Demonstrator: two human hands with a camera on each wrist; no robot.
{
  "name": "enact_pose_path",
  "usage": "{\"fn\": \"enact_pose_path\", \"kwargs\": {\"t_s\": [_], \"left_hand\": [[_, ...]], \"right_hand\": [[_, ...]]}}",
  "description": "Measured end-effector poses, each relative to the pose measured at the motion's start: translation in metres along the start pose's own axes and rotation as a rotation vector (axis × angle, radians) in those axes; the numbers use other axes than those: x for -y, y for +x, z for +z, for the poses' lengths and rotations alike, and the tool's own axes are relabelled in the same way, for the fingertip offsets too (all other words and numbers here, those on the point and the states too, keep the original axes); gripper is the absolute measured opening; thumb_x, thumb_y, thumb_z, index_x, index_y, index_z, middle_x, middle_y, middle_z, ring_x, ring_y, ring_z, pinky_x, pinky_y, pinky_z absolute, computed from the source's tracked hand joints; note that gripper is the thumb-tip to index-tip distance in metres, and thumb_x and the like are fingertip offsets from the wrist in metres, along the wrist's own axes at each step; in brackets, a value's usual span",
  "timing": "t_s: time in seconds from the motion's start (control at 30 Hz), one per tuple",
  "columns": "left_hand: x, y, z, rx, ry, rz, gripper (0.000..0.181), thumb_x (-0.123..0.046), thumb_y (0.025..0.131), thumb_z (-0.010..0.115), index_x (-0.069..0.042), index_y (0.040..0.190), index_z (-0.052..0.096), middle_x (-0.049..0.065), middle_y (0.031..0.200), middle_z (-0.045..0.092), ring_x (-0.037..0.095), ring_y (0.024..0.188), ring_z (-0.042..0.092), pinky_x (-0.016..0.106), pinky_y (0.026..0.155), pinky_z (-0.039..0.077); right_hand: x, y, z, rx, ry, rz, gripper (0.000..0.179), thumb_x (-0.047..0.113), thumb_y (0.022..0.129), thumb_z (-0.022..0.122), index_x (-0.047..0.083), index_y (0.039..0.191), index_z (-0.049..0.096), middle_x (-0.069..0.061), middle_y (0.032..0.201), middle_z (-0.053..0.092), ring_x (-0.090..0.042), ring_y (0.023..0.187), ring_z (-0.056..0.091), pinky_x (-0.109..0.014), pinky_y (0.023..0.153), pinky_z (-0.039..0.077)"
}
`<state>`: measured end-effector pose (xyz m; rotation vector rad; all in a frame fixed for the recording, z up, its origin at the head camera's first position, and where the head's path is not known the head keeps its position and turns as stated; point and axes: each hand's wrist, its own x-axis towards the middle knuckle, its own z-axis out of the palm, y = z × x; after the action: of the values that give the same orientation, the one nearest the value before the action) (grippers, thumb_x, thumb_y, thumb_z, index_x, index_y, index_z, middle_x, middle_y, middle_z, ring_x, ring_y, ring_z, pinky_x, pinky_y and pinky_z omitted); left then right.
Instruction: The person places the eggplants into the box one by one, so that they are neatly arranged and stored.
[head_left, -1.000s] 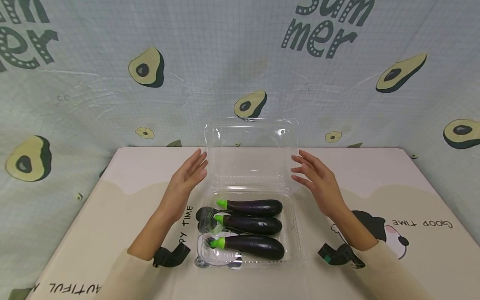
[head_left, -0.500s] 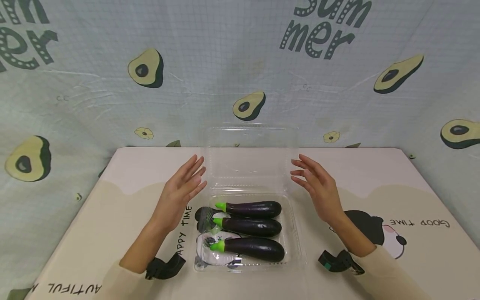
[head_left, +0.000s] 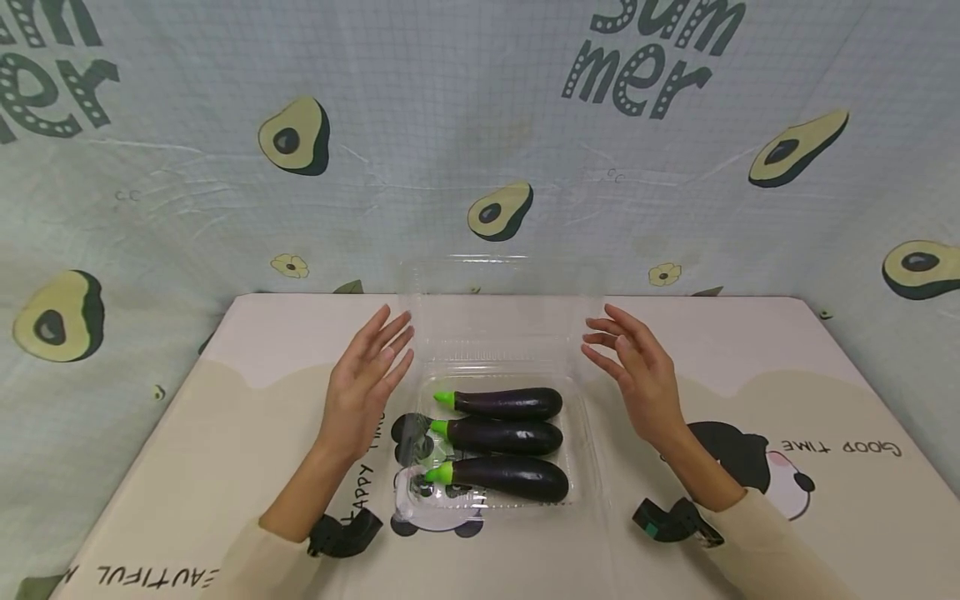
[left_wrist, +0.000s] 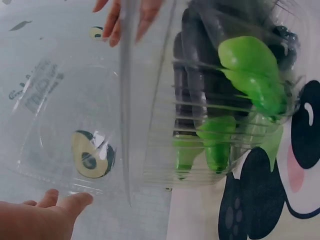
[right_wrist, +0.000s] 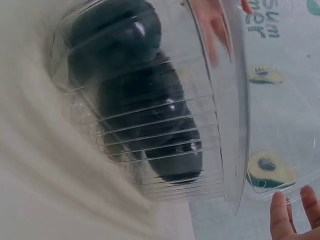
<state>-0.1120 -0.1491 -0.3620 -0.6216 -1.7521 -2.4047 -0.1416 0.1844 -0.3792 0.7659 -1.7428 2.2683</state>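
Observation:
A clear plastic clamshell box (head_left: 588, 454) lies at the middle of the table with its lid (head_left: 498, 321) raised at the far side. Three dark purple eggplants (head_left: 512, 478) lie side by side in the base, green stem ends to the left. My left hand (head_left: 360, 387) is at the left of the lid, fingers spread and relaxed. On the opposite side, my right hand (head_left: 641, 379) has its fingers loosely bent toward the lid. Neither hand grips anything. In the left wrist view, fingertips (left_wrist: 82, 198) come close to the lid's edge; likewise the right fingertips (right_wrist: 278, 200) in the right wrist view.
A printed cloth with a panda figure (head_left: 727, 442) and lettering covers the table (head_left: 292, 333). Part of another panda print shows through the clear box. Behind the table hangs a pale curtain (head_left: 405, 125) with avocado prints.
The box with its eggplants has shifted slightly away from me over the last half second. Its lid's top edge appears lower than a second ago. Both hands stay nearly in place.

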Motion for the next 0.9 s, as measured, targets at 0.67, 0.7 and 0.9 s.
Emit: {"fn": "enact_pose_path", "kwargs": {"t_s": [0.67, 0.7, 0.9], "left_hand": [[0.010, -0.001, -0.005, -0.011, 0.029, 0.076, 0.046, -0.007, 0.102, 0.034, 0.011, 0.144, 0.030, 0.029, 0.143, 0.035, 0.037, 0.135, 0.034, 0.040, 0.106, 0.031], [0.010, -0.001, -0.005, -0.014, 0.036, 0.075, 0.046, -0.007, 0.102, 0.034, 0.011, 0.143, 0.030, 0.029, 0.144, 0.034, 0.036, 0.135, 0.034, 0.040, 0.106, 0.031], [0.009, -0.007, -0.005, 0.005, 0.067, 0.073, 0.046, -0.004, 0.101, 0.034, 0.010, 0.144, 0.029, 0.028, 0.149, 0.029, 0.034, 0.138, 0.029, 0.038, 0.108, 0.029]], "right_hand": [[-0.003, -0.009, 0.005, 0.037, -0.039, -0.119, 0.042, 0.006, 0.103, 0.036, -0.014, 0.140, 0.034, -0.030, 0.131, 0.041, -0.041, 0.118, 0.044, -0.046, 0.094, 0.042], [-0.003, -0.009, 0.005, 0.042, -0.036, -0.124, 0.042, 0.006, 0.103, 0.036, -0.014, 0.139, 0.034, -0.030, 0.131, 0.042, -0.041, 0.118, 0.044, -0.046, 0.094, 0.042], [-0.002, -0.014, 0.003, 0.068, -0.046, -0.122, 0.041, 0.006, 0.104, 0.036, -0.016, 0.138, 0.035, -0.028, 0.133, 0.045, -0.039, 0.120, 0.045, -0.046, 0.095, 0.042]]}}
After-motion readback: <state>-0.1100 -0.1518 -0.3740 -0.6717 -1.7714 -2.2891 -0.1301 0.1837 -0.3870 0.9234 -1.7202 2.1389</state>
